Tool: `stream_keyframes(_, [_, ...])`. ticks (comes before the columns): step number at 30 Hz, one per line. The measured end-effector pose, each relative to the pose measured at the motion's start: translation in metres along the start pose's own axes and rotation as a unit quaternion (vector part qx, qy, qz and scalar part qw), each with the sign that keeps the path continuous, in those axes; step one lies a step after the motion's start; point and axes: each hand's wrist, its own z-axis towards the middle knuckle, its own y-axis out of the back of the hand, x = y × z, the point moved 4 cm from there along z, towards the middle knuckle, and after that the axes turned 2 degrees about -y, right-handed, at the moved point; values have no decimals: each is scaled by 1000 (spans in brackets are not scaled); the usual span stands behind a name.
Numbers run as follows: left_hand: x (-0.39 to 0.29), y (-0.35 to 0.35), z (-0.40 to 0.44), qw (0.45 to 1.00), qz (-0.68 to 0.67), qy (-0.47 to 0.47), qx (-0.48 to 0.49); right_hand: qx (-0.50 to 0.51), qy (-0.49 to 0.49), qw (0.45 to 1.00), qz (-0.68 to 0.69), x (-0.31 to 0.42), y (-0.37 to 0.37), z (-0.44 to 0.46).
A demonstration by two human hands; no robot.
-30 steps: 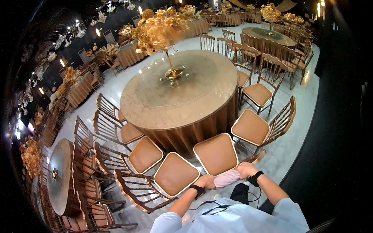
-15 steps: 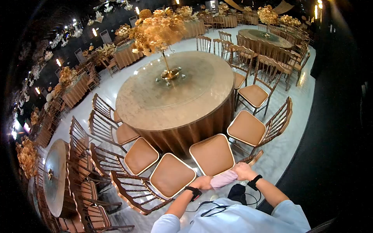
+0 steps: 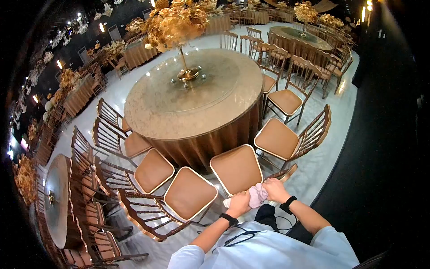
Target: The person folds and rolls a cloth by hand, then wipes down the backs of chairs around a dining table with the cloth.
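A pale pink cloth [image 3: 258, 195] is bunched between my two hands, above the near side of a chair. My left hand [image 3: 239, 203] is closed around its left end, and a whitish bit sticks out beyond the fingers. Closed on the other end is my right hand [image 3: 276, 190], beside the wooden back rail [image 3: 290, 171] of that chair. Whether either hand also touches the rail cannot be made out. The chair's brown padded seat [image 3: 237, 169] with a pale edge lies just beyond my hands. Most of the chair's back is hidden behind my hands and the cloth.
A round table [image 3: 156, 101] with a brown skirt stands ahead, bearing a gold flower centrepiece [image 3: 177, 24]. More chairs surround it, including one at left [image 3: 190, 193] and one at right [image 3: 277, 139]. A dark area [image 3: 358, 188] borders the pale floor at right.
The cloth, stretched longer between my hands before, is now bunched up more tightly. My left hand has turned, its wrist lower than its knuckles. The view has shifted slightly.
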Motion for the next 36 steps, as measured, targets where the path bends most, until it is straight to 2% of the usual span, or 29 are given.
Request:
stream_keyframes(1, [0, 0, 3, 1000, -2, 0, -1, 59, -6, 998, -21, -1, -2, 3])
stream_keyframes(2, [3, -2, 6, 999, -23, 18, 23, 60, -7, 998, -22, -4, -3, 5])
stream_keyframes(4, [4, 2, 12, 997, -45, 35, 49, 126, -3, 992, -21, -12, -16, 10])
stream_keyframes(5, [7, 2, 14, 990, -63, 57, 108, 127, -5, 992, -20, -17, -22, 13])
stream_keyframes(6, [8, 4, 15, 979, -81, 80, 167, 172, -11, 985, -8, -23, -33, 15])
stream_keyframes(7, [8, 13, 15, 979, -81, 79, 168, 217, -17, 976, 5, -26, -37, 15])
stream_keyframes(8, [5, 22, 14, 978, -119, 61, 163, 218, -18, 976, 6, -28, -37, 15])
stream_keyframes(10, [6, 28, 18, 974, -158, 43, 158, 321, -50, 944, 55, -24, -30, 20])
stream_keyframes(11, [9, 24, 20, 967, -162, 37, 192, 363, -55, 929, 46, -20, -23, 24])
stream_keyframes(12, [11, 19, 22, 959, -166, 32, 226, 365, -54, 928, 47, -17, -15, 28])
stream_keyframes(15, [14, 8, 26, 945, -243, 21, 218, 400, -59, 913, 47, -8, 1, 28])
stream_keyframes(18, [11, 17, 28, 941, -237, 31, 241, 348, -36, 936, 31, -1, 7, 29])
stream_keyframes(20, [21, -12, 31, 944, -211, 29, 251, 271, -36, 962, 1, -4, 1, 25])
stream_keyframes(22, [16, -5, 29, 948, -183, 27, 259, 263, -31, 964, -4, -3, -2, 21])
stream_keyframes(24, [5, 13, 24, 962, -217, -1, 165, 184, -14, 983, -23, -8, -13, 16])
stream_keyframes(25, [14, -6, 26, 978, -147, -1, 151, 136, -2, 990, -27, -8, -15, 13])
stream_keyframes(26, [19, -25, 27, 978, -144, 1, 148, 134, 1, 991, -27, -10, -19, 10])
stream_keyframes(28, [14, -16, 23, 982, -87, 56, 156, 32, 35, 999, -23, -5, -10, 8])
stream_keyframes(30, [8, -6, 16, 988, -63, 46, 131, 36, 25, 999, -31, -2, -8, 5])
stream_keyframes(32, [3, -7, 12, 995, -49, 61, 54, -25, 51, 998, -28, 0, -3, 2])
stream_keyframes(34, [-1, -4, 8, 999, -10, 44, 17, -22, 36, 999, -31, 2, -5, 0])
stream_keyframes(36, [-5, 4, 4, 998, 4, 20, -55, -72, 21, 996, -47, 8, 8, -6])
